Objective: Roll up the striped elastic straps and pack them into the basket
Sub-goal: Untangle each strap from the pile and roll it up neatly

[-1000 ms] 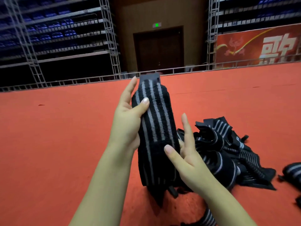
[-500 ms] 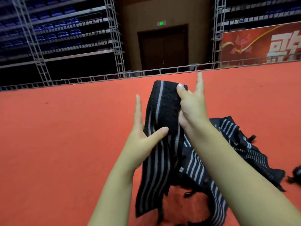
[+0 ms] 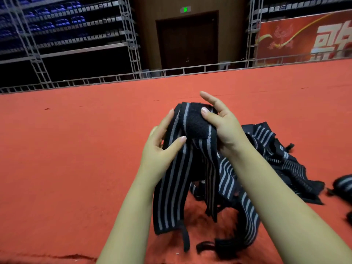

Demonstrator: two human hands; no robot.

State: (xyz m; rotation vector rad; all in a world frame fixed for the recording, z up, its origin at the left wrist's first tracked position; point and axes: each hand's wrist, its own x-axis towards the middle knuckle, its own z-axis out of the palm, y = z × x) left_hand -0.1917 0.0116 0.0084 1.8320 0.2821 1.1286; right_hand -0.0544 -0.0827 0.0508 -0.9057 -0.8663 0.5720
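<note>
Over red carpet (image 3: 76, 159), both hands pinch a striped strap (image 3: 177, 178).

You held one striped elastic strap (image 3: 177, 174) up at the centre: black with grey lengthwise stripes, its top folded over a fuzzy black patch (image 3: 196, 122), its long tail hanging down to the red carpet with a thin black loop at the end. At four o'clock from it, a loose pile of straps (image 3: 282, 164) lay tangled on the carpet. A blurred dark strap (image 3: 342, 184) lay apart from the pile, at three o'clock.
</note>
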